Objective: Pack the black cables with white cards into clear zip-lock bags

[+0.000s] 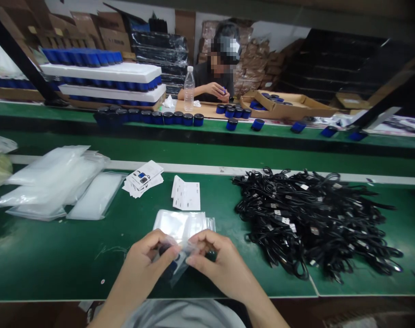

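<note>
Both my hands pinch a small clear plastic bag (178, 269) near the front edge of the green table. My left hand (144, 259) grips its left side between thumb and fingers, and my right hand (216, 262) grips the right side. Something dark shows through the plastic, partly covered by my left fingers; its kind cannot be made out. Just beyond my hands lies a pile of flat clear bags (180, 223). Farther back are a folded printed leaflet (189, 195) and a stack of printed cards (144, 176).
Black cables (296, 218) lie heaped on the right. Large packs of clear bags (57, 177) lie left. Along the raised ledge stand several blue-and-black round items (168, 118). Behind it, a co-worker (207, 86) handles a small blue item near a plastic bottle (189, 89) and a cardboard tray (296, 107).
</note>
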`<state>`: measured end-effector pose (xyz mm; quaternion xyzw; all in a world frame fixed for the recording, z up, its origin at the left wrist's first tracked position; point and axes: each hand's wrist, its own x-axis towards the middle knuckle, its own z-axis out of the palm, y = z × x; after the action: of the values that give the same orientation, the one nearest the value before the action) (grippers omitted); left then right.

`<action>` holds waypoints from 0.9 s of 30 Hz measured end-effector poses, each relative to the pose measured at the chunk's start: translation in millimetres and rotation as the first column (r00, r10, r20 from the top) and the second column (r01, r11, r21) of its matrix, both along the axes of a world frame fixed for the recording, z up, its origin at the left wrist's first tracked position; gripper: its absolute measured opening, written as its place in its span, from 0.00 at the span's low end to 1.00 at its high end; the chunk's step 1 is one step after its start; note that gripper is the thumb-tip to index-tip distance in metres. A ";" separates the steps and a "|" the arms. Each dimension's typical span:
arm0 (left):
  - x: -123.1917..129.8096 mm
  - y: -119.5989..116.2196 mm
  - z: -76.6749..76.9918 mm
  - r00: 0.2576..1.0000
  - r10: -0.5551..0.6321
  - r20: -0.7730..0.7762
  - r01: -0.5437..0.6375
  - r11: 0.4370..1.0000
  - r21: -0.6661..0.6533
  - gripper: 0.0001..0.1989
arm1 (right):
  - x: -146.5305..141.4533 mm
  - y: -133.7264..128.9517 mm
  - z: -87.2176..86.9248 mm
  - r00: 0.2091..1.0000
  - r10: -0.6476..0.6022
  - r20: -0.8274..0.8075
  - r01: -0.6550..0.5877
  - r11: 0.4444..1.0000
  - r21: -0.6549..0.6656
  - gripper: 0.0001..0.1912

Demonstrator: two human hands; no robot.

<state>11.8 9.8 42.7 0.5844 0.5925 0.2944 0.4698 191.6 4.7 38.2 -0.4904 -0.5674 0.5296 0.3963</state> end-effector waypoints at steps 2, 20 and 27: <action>2.5 -2.2 -2.3 0.998 0.007 0.064 -0.006 1.000 -0.008 0.12 | 0.0 -1.6 0.0 0.998 -0.038 0.047 0.036 0.999 0.034 0.04; -4.0 -4.4 -7.6 0.998 0.049 0.039 -0.060 0.938 0.340 0.07 | 2.2 -1.5 3.5 0.988 -0.123 0.090 0.097 0.963 0.252 0.08; 13.2 -5.3 -7.8 0.994 0.030 0.109 -0.046 0.989 0.143 0.13 | -13.7 -0.7 -5.8 0.983 -0.181 -0.025 0.182 0.965 0.188 0.10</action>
<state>24.9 4.5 34.9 0.5891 0.5545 0.3765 0.4513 177.9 4.1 32.4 -0.4982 -0.5664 0.4366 0.4903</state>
